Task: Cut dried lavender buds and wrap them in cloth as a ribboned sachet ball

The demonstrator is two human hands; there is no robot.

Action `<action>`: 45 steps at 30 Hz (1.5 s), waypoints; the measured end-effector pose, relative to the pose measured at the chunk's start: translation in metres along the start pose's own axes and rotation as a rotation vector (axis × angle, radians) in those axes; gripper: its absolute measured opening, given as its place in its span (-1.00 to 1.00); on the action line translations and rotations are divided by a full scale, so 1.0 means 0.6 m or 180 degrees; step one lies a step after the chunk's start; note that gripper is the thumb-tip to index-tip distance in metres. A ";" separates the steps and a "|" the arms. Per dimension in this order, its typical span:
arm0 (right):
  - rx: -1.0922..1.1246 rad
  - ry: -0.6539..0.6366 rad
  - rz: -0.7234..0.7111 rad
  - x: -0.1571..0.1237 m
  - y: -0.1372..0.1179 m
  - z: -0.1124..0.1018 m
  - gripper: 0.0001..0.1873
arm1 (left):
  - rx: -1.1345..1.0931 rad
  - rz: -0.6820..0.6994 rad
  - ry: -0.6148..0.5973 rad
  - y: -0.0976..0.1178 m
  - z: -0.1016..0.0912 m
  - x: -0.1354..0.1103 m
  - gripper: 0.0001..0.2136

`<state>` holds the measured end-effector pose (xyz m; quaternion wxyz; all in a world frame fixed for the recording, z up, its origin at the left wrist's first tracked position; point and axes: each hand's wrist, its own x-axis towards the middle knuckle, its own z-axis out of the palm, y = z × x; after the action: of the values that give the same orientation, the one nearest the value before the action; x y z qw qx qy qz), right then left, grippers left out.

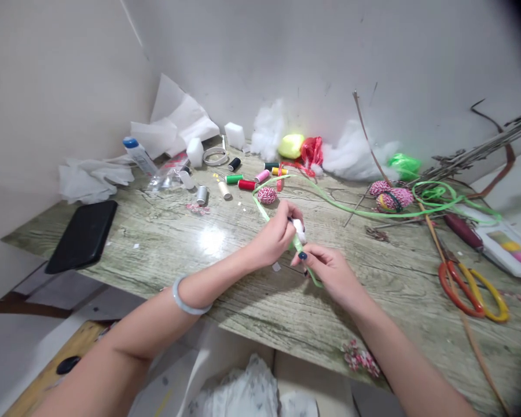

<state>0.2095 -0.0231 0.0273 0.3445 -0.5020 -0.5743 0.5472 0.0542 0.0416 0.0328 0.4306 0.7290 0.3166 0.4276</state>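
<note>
Over the middle of the table, my left hand is closed around a small white bundle partly wrapped in green ribbon. My right hand pinches the light green ribbon just below the bundle, thumb and fingers pressed together. A short ribbon end hangs beneath the right fingers. From the left hand the ribbon runs up, bends near a ball of red-and-white twine, and crosses right to a loose coil. My fingers hide much of the bundle.
Several thread spools lie behind my hands. Scissors with red and yellow handles lie right, near dry twigs. A black phone rests at the left edge. White stuffing and a glue bottle stand along the back.
</note>
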 end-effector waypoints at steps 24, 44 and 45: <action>0.0138 0.0364 0.0204 0.011 0.015 0.023 -0.88 | -0.1587 -0.1190 -0.0231 0.010 0.014 -0.004 -0.77; 0.0851 0.0691 0.0379 0.022 0.023 0.000 -0.47 | 0.2336 0.0944 -0.1375 -0.005 -0.018 0.003 -0.55; 0.0816 0.0658 0.0378 0.021 0.024 0.000 -0.48 | 0.2349 0.0902 -0.1357 -0.007 -0.016 0.002 -0.55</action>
<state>0.2093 -0.0124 0.0114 0.4300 -0.5406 -0.4306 0.5808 0.0457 0.0480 0.0323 0.1345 0.9418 0.2492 0.1810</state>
